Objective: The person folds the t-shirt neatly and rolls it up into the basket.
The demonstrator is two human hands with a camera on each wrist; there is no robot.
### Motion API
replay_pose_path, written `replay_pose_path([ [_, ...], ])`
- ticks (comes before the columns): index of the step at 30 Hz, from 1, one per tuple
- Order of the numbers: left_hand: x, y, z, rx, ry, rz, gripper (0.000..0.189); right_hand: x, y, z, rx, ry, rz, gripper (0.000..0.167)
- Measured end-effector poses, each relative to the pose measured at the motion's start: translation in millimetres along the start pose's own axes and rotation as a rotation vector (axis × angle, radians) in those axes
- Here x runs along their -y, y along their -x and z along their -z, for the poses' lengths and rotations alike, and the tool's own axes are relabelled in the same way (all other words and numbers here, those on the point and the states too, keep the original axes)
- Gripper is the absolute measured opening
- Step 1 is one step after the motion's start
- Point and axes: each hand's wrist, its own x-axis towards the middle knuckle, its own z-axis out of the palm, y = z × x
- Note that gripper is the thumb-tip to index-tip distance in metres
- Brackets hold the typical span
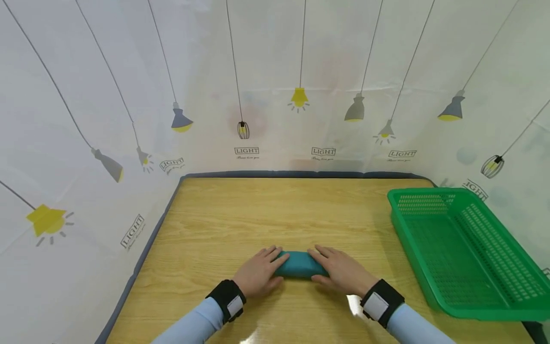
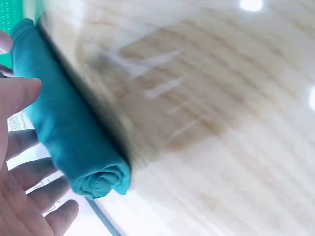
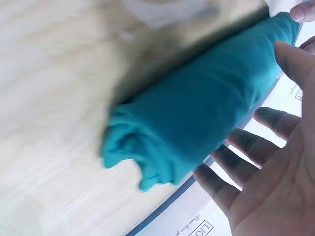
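A teal cloth (image 1: 299, 265) lies rolled into a short cylinder on the wooden table (image 1: 275, 215). My left hand (image 1: 259, 273) rests on its left end, and my right hand (image 1: 345, 273) on its right end, both with fingers extended. In the left wrist view, the cloth roll (image 2: 74, 113) shows a spiral of layers at its end, beside my spread fingers (image 2: 37, 172). Seen from the right wrist, the cloth roll (image 3: 197, 98) has a looser, uneven end with flaps sticking out. The fingers (image 3: 246, 147) there lie fairly straight along its far side.
A green plastic basket (image 1: 412, 253) with perforated sides stands at the right of the table. Behind and beside the table hangs a white sheet (image 1: 275, 57) printed with lamps, and a dark edge strip (image 1: 275, 174) borders the tabletop.
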Motion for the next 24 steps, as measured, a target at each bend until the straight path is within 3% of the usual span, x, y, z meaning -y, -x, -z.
replay_pose_path([
  [11, -1.7, -1.1, 6.6, 0.018, 0.006, 0.013, 0.059, 11, -32.4, -1, 0.101, 0.042, -0.042, 0.078],
  [18, -3.8, -1.8, 6.0, -0.005, -0.003, 0.011, 0.059, 14, -33.9, -21, 0.008, 0.219, -0.014, 0.077],
  [24, -6.9, -4.0, 6.9, 0.028, 0.024, 0.054, 0.058, 17, -36.7, -33, -0.074, 0.327, 0.039, 0.076],
])
